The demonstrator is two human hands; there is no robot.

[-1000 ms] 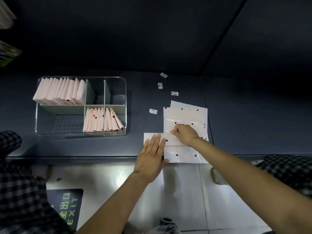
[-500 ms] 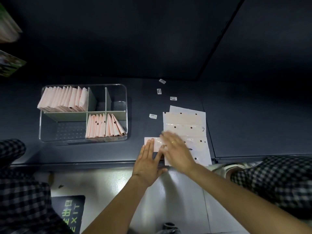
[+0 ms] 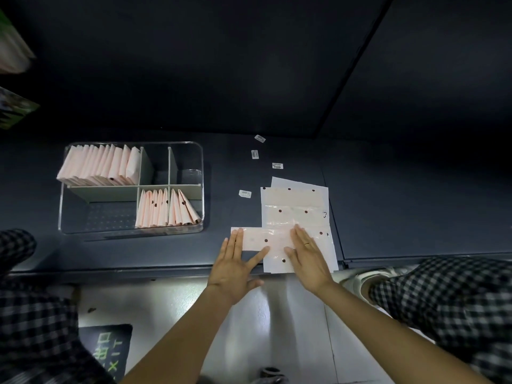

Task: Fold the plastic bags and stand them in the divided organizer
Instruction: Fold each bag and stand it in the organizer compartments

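Folded strip: a narrow pale-pink plastic bag with dark dots (image 3: 261,239), folded into a long band, lay flat on the dark grey table (image 3: 221,173) near its front edge, its right end overlapping the stack.
Left hand: the left hand (image 3: 235,266) lay flat, fingers straight and spread, fingertips pressing the strip's left end; it gripped nothing.
Right hand: the right hand (image 3: 309,254), a ring on one finger, lay flat with straight fingers on the strip's right end, over the stack; nothing was pinched.
Stack: unfolded dotted pink-and-white plastic bags (image 3: 295,206) lay flat beyond the right hand.
Organizer: the clear divided plastic organizer (image 3: 201,189) sat well left of the hands, folded pink bags (image 3: 99,167) standing in its far-left compartment and more (image 3: 166,207) in its near-right one.
Labels: small white paper tags (image 3: 277,166) lay scattered beyond the stack.
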